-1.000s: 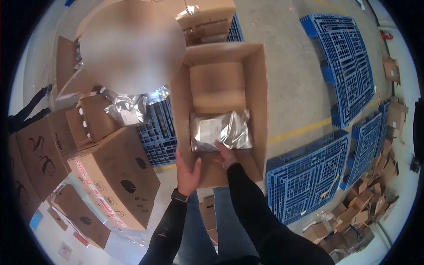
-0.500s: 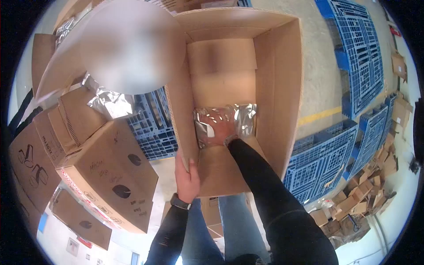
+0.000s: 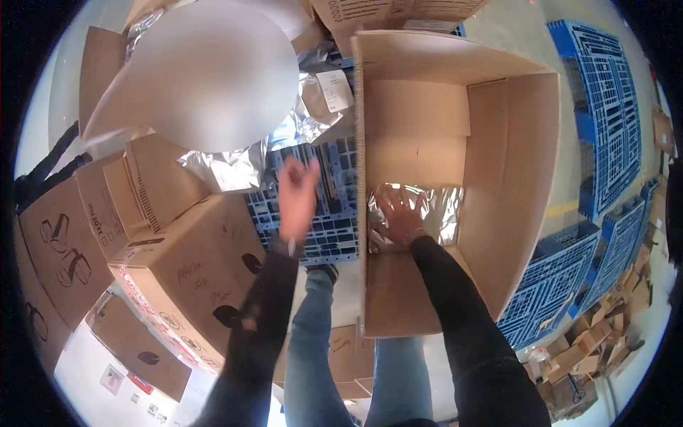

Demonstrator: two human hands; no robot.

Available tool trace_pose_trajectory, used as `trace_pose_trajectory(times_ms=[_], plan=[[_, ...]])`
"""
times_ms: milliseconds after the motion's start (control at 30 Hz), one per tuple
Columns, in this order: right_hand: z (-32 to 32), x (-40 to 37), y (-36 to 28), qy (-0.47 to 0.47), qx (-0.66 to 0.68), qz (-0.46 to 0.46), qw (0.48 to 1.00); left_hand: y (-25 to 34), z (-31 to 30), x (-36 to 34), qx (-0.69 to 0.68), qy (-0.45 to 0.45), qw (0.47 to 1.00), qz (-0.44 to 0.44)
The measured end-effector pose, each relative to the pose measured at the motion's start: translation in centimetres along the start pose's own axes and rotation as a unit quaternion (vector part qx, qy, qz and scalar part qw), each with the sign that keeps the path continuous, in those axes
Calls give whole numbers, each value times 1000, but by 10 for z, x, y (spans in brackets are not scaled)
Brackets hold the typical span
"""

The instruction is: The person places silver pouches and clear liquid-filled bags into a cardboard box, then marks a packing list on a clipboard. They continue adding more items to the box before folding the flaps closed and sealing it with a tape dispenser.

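A blue pallet [image 3: 334, 203] lies in the middle of the frame, with silver bags [image 3: 231, 171] along its upper side; one near the top center carries a white label [image 3: 334, 90]. To its left stands a brown carton [image 3: 199, 281] with handwriting on it. More blue pallets [image 3: 608, 107] sit on the concrete floor [image 3: 523, 43] at the right, above a heap of cardboard [image 3: 597, 334] in the lower right. Your open carton [image 3: 509, 156] stands right of center; what holds it up is hidden from view. The foil package [image 3: 442, 210] lies inside it, at about mid-height in the frame. Your right hand [image 3: 400, 217] reaches in from below, palm down on that package, fingers spread across the foil. Your left hand [image 3: 297, 196] is raised over the pallet, outside the carton, fingers pointing up the frame; they look curled, but blur hides whether the tips meet.
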State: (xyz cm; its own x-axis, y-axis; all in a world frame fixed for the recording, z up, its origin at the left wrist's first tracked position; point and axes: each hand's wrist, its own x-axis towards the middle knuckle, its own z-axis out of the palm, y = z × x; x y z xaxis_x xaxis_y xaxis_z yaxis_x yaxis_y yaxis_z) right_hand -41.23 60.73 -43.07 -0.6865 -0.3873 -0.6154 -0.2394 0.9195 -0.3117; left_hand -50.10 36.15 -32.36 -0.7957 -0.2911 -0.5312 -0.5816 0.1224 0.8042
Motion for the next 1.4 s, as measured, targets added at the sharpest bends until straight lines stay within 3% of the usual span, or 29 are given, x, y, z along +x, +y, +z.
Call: trace_pose_trajectory(times_ms=[100, 167, 267, 300, 400, 467, 500, 600, 667, 767, 867, 900, 933, 967, 1000, 1067, 1133, 1200, 1233, 1267, 1333, 1400], plan=[[-5, -13, 2, 8, 11, 13, 1000, -7, 24, 118, 60, 113, 992, -11], [-23, -25, -13, 53, 28, 48, 997, -26, 42, 173, 189, 85, 978, -3], [-31, -41, -19, 101, 112, 65, 986, -19, 36, 191, 231, 46, 972, -9], [-35, -44, -21, 136, 172, 63, 974, -19, 25, 185, 224, 34, 974, -21], [-88, -60, -33, 246, 334, 73, 907, -4, -30, 145, 25, -102, 994, 11], [-136, -72, -44, 302, 383, 46, 872, 40, -79, 83, 117, -77, 988, 58], [-162, -82, -49, 329, 405, 34, 852, 62, -103, 49, 93, -87, 991, 36], [-259, -104, -67, 405, 390, -44, 826, 162, -165, -44, 215, -171, 960, 58], [-316, -103, -80, 404, 377, -128, 823, 205, -190, -79, 256, -247, 926, 127], [-353, -106, -86, 124, 359, -309, 872, 270, -157, -100, 360, -300, 850, 240], [-349, -136, -73, 235, 426, -166, 858, 319, -74, -87, 386, -328, 851, 137], [-344, -147, -54, 252, 418, -116, 865, 319, -47, -74, 351, -368, 846, 162], [-330, -154, -30, 230, 529, -68, 814, 315, -15, -61, 290, -369, 847, 250], [-309, -155, -5, 203, 632, -20, 748, 322, 11, -51, 277, -406, 844, 213], [-282, -153, 19, 233, 647, 19, 725, 315, 23, -37, 221, -358, 870, 258], [-238, -125, 61, 202, 696, 47, 687, 286, 47, -15, 108, -257, 899, 337], [-188, -86, 93, 171, 742, 95, 642, 264, 25, 6, 33, -179, 928, 326], [-145, -34, 111, 148, 714, 111, 675, 209, -16, 31, -41, -79, 973, 211], [-150, -14, 108, 115, 540, 249, 795, 176, -41, 48, -10, -38, 986, 165], [-121, 13, 120, 99, 619, 112, 771, 137, -70, 66, 19, 6, 993, 117], [-75, 49, 133, 105, 551, 145, 815, 42, -140, 106, 158, 99, 978, 92], [-75, 51, 150, 35, 525, 129, 841, -45, -186, 116, 250, 206, 940, 111]])
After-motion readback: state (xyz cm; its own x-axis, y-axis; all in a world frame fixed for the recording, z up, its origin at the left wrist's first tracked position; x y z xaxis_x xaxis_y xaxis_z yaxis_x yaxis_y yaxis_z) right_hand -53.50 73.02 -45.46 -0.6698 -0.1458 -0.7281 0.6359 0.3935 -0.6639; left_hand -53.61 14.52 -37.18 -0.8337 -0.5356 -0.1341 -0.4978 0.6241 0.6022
